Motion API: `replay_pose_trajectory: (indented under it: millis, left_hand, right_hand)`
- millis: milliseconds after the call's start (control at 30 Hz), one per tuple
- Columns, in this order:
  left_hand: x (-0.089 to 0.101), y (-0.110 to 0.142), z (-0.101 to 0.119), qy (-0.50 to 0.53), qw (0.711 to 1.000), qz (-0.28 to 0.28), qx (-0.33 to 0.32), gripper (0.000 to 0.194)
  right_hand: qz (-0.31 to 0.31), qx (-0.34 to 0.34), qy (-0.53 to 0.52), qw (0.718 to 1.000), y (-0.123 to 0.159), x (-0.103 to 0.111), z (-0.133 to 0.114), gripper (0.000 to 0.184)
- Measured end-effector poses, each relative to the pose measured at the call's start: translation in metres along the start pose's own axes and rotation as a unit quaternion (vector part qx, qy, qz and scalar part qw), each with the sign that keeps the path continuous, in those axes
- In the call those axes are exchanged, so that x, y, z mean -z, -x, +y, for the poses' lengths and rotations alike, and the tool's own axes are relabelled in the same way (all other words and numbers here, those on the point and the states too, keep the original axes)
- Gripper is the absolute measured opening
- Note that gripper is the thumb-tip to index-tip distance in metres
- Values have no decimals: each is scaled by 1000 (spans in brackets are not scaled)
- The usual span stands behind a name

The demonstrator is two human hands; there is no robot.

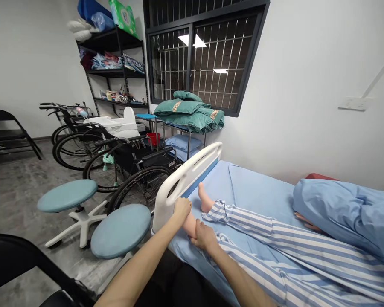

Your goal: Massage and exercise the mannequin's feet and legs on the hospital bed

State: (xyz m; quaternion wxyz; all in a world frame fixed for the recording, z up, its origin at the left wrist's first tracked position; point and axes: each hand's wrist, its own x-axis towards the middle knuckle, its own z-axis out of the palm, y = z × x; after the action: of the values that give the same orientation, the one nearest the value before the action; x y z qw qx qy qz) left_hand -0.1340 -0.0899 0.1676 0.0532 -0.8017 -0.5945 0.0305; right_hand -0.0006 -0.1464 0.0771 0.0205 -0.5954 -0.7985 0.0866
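On the bed (249, 183), clasping the near foot (188, 222) in curled fingers of left hand (182, 208) and right hand (205, 237), risking a footboard (161, 209) knock from swinging left.

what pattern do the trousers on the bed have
Blue and white stripes on the trousers, seen in the head view.

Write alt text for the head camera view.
A person's left hand and right hand hold a bare foot, the right nearer the striped trousers, on a blue-sheeted bed. Wheelchairs and round stools stand past the white footboard.
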Motion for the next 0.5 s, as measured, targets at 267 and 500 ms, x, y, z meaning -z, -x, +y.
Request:
replay_pose_trajectory:
  millis: [267,500]
  left_hand:
    - [11,-40,18,-43,978,-193,60,23]
    - [-2,-29,14,1,994,-99,37,31]
  right_hand:
    - [-7,10,-1,1000,-3,0,3,54]
    - [-9,4,11,1000,-4,-3,4,54]
